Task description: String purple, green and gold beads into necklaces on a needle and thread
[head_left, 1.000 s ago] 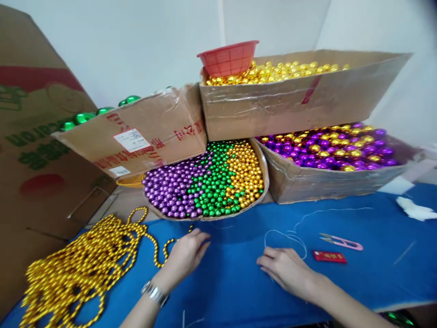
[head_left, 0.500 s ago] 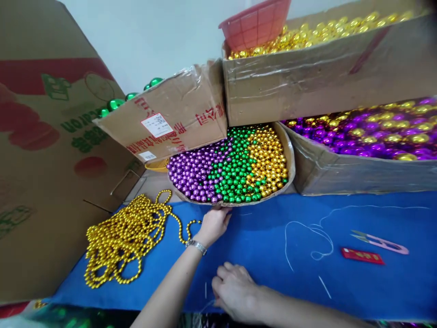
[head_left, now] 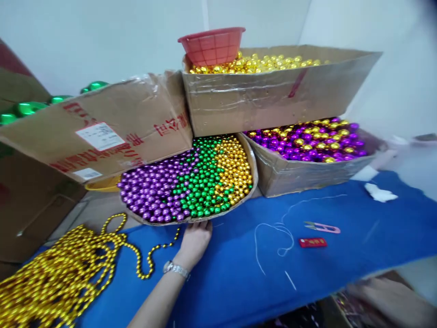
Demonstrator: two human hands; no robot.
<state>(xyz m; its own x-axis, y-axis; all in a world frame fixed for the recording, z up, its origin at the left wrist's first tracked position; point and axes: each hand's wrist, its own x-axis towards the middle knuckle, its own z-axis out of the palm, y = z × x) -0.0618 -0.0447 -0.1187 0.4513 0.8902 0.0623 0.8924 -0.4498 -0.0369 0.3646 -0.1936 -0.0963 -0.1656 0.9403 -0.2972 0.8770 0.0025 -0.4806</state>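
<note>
My left hand (head_left: 195,242), with a metal watch (head_left: 175,269) on the wrist, reaches to the front rim of a low cardboard box (head_left: 253,171). Its fingertips tuck against or under that rim and are hidden. Inside the box lie loose purple beads (head_left: 153,187), green beads (head_left: 201,182) and gold beads (head_left: 235,164). My right hand (head_left: 375,296) is smeared by motion at the lower right, below the table edge, close to a container of shiny pieces (head_left: 344,305). Gold bead strands (head_left: 68,264) lie left of my left hand.
On the blue cloth (head_left: 235,273) lie pink-handled thread snips (head_left: 322,227), a red packet (head_left: 312,242), white thread (head_left: 273,225) and white tissue (head_left: 380,192). Behind stand cardboard boxes of gold balls (head_left: 246,102) and purple-and-gold balls (head_left: 300,175), a red basket (head_left: 213,45) and a tilted carton (head_left: 143,118).
My view has turned to the right. My right hand has moved from the cloth's front edge to the lower right, below the table edge. My left hand stays at the bead box's rim.
</note>
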